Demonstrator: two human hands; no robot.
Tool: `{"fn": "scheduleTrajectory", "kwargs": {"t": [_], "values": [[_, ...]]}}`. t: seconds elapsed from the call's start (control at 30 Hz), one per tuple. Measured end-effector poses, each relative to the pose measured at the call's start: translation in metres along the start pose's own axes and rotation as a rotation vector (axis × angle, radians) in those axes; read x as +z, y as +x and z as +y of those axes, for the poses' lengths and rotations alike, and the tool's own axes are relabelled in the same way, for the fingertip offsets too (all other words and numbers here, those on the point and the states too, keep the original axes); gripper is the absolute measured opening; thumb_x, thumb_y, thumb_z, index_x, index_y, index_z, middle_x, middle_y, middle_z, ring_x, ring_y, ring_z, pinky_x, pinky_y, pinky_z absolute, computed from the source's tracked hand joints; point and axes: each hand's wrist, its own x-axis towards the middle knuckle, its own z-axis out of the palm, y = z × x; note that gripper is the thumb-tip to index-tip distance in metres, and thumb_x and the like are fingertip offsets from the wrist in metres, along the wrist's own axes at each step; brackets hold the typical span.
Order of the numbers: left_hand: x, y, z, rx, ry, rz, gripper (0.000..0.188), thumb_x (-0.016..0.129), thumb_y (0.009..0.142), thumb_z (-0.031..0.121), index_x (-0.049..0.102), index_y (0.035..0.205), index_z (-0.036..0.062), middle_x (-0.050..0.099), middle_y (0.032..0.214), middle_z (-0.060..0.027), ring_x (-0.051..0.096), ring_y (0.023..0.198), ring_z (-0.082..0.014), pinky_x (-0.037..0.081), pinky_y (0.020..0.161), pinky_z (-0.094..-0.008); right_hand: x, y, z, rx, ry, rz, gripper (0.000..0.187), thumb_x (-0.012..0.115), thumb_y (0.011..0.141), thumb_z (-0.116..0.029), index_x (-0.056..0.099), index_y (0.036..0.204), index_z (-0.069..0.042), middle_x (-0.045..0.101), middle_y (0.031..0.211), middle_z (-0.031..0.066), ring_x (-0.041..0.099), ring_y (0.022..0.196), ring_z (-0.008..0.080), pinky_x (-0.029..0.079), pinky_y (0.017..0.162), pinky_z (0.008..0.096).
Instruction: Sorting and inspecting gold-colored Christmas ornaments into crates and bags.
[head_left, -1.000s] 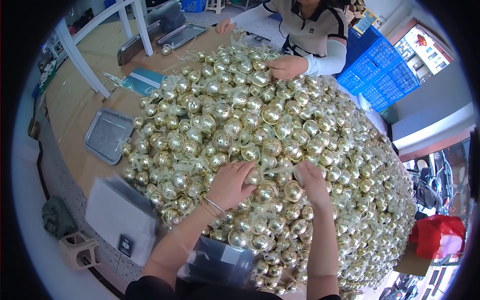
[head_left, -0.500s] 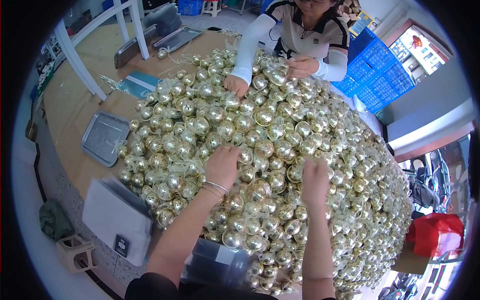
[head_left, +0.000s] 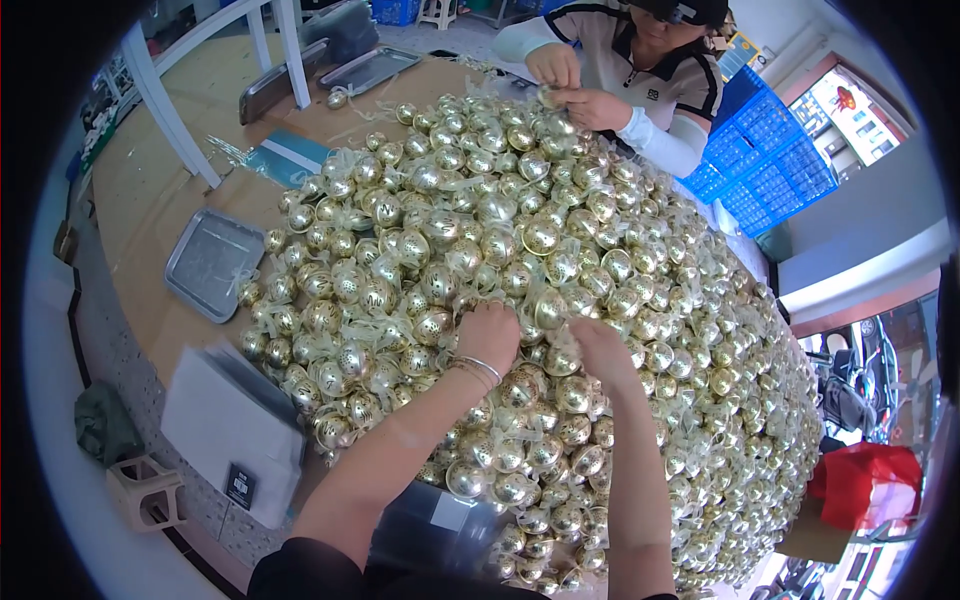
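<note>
A large heap of shiny gold pierced balls, tied with pale sheer ribbons, covers the table before me. My left hand is at the middle of the heap, its fingers curled down among the balls; what they grip is hidden. Just to its right, my right hand has its fingers closed at a gold ball with a ribbon. That ball lies between my two hands. Several balls at the left of the heap carry dark markings.
Across the heap a person holds a ball in both hands. At left are a metal tray, a teal packet and white sheets. A dark plastic-wrapped bundle sits near me. Blue crates stand at far right.
My left hand has moved right and nearer, and my right hand left, so they are closer together. The other person's hand has left the heap and joined their other hand.
</note>
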Motion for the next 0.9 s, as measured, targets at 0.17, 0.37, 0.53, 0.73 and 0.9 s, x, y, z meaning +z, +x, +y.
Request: {"fn": "scheduleTrajectory", "kwargs": {"t": [0.17,0.37,0.53,0.73,0.9], "values": [[0.001,0.003,0.008,0.042,0.007,-0.007,0.016,0.053,0.083,0.018,0.061,0.081,0.0036,0.059,0.083,-0.0113,0.061,0.078,-0.0243,0.05,0.065,-0.0347,-0.032,-0.015,-0.001,-0.011,-0.225,0.194,0.039,0.046,0.089,-0.035,0.06,0.088,0.001,0.06,0.08,0.0224,0.058,0.075,0.0332,0.044,0.072,0.0397],[0.003,0.002,-0.013,0.12,-0.383,0.193,0.015,0.047,0.083,0.011,0.057,0.075,0.0027,0.058,0.08,-0.0131,0.058,0.072,-0.0278,0.048,0.069,-0.0399,-0.042,-0.031,0.017,0.024,-0.206,0.39,0.047,0.045,0.092,-0.039,0.06,0.093,0.005,0.061,0.072,0.0136,0.055,0.065,0.0208,0.044,0.064,0.0342],[-0.033,0.015,-0.03,-0.047,-0.615,0.039,0.019,0.046,0.085,0.01,0.052,0.072,-0.0023,0.052,0.066,-0.017,0.052,0.064,-0.0294,0.045,0.069,-0.0386,-0.063,-0.062,0.002,0.086,0.155,0.478,0.037,0.05,0.09,-0.035,0.057,0.079,-0.001,0.054,0.066,0.0025,0.053,0.062,0.0124,0.041,0.055,0.0282],[-0.091,0.007,-0.016,-0.069,-0.96,-0.154,0.022,0.05,0.085,0.02,0.056,0.083,-0.0011,0.058,0.083,-0.0142,0.057,0.077,-0.0264,0.044,0.075,-0.0396,-0.065,-0.101,-0.029,0.015,0.012,0.421,0.016,0.054,0.089,-0.02,0.051,0.087,-0.004,0.055,0.076,0.0056,0.058,0.073,0.0141,0.043,0.056,0.0271],[-0.157,-0.03,0.053,0.442,-0.625,-0.3,0.017,0.051,0.087,0.02,0.058,0.087,0.0045,0.057,0.084,-0.0092,0.056,0.081,-0.0226,0.044,0.076,-0.0344,-0.045,-0.136,-0.068,-0.268,0.015,0.005,0.044,0.05,0.09,-0.017,0.038,0.131,-0.003,0.049,0.125,0.0191,0.045,0.119,0.0262,0.038,0.095,0.036]]}}
